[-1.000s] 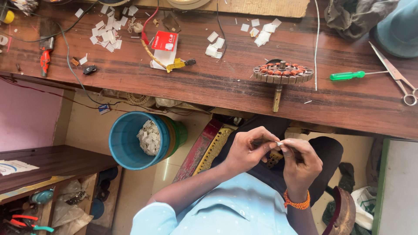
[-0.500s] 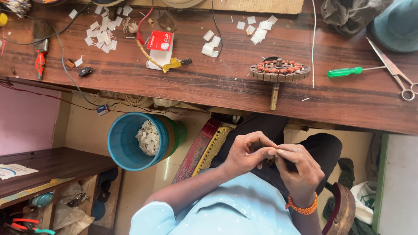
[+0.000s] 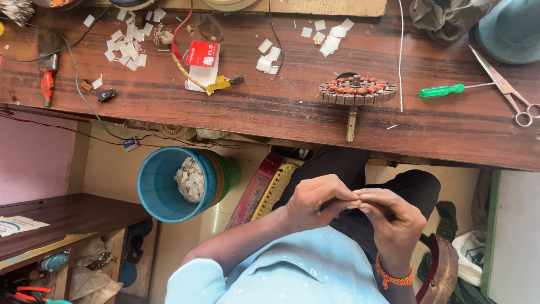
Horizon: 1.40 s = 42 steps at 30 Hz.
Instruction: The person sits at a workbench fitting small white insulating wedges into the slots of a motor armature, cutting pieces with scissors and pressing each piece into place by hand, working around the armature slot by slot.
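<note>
Your left hand [image 3: 312, 204] and your right hand [image 3: 394, 222] are close together over your lap, below the edge of the wooden counter [image 3: 281, 121]. The fingertips of both hands meet on a tiny pale piece [image 3: 355, 198], so each grip is pinched shut on it. The piece is too small for me to tell what it is. It sits between your two hands, well apart from the things up on the counter. Up there, the round motor part [image 3: 357, 91] with copper coils stands on its rod, and a green screwdriver [image 3: 441, 90] lies just beside it. Scissors [image 3: 506, 90] lie further along, and small white paper bits [image 3: 128, 48] are spread about. A blue bucket [image 3: 174, 183] full of scraps sits on the floor near your left arm. I think the little piece could slip, because so little of it is held. If it drops, it could land on your dark trousers or the floor and be hard to find. Squeezing too hard could bend it.
</note>
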Motion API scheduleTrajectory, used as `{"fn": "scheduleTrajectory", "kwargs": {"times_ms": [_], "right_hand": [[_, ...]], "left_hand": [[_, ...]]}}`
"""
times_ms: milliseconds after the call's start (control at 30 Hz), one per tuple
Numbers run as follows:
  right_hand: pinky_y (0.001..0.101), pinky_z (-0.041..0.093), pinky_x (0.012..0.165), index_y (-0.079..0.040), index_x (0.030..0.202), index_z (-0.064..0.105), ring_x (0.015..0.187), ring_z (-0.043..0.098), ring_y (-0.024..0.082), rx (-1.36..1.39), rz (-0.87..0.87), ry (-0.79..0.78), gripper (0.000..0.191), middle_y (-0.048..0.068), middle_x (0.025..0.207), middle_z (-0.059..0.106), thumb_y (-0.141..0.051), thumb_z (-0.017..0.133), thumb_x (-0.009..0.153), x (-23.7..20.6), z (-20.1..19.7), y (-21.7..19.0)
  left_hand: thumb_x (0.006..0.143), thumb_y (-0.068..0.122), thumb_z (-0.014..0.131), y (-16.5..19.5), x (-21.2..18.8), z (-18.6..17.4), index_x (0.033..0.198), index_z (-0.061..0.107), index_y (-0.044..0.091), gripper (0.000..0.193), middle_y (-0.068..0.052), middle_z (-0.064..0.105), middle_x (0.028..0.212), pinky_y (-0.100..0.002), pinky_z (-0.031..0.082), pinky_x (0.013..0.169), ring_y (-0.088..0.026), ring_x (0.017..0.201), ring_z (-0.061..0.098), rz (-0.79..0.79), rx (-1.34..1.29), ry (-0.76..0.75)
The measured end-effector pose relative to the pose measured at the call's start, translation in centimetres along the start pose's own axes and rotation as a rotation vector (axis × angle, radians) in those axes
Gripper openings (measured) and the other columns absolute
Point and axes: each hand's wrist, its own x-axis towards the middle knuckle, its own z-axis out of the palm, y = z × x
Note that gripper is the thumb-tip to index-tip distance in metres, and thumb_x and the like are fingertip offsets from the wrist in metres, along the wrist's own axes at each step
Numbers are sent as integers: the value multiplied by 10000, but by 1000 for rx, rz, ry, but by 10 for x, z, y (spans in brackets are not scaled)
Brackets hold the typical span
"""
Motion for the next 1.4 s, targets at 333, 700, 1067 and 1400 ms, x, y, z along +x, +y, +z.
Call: {"fn": "scheduleTrajectory", "kwargs": {"times_ms": [333, 700, 1067, 1400], "right_hand": [[235, 584, 800, 40, 1039, 657, 878, 693, 137, -77, -109, 123, 59, 123, 972, 732, 37, 688, 989, -11, 19, 28], [252, 583, 767, 36, 1040, 684, 876, 722, 168, -186, -72, 109, 160, 151, 979, 752, 53, 760, 901, -7, 8, 29], [263, 578, 546, 9, 984, 570, 670, 637, 102, 1016, 481, -293, 250, 65, 802, 620, -130, 774, 943, -9, -8, 45], [222, 546, 524, -27, 943, 563, 637, 608, 61, 980, 717, -394, 277, 26, 760, 613, -185, 784, 885, 1, -3, 55]], "left_hand": [[926, -7, 780, 13, 11, -5, 1002, 676, 13, 130, -103, 676, 892, -336, 552, 729, -252, 827, 693, -113, 138, -95], [948, 121, 786, 30, 37, -25, 1088, 677, 92, 180, -55, 724, 969, -342, 579, 761, -220, 901, 710, -159, 204, -186], [956, 112, 768, 42, 37, -37, 1117, 663, 90, 193, -44, 650, 965, -322, 574, 727, -213, 858, 704, -204, -86, -335], [905, 71, 756, 56, 33, -39, 971, 646, 86, 129, -51, 656, 911, -336, 535, 629, -242, 786, 706, -361, 192, -310]]}}
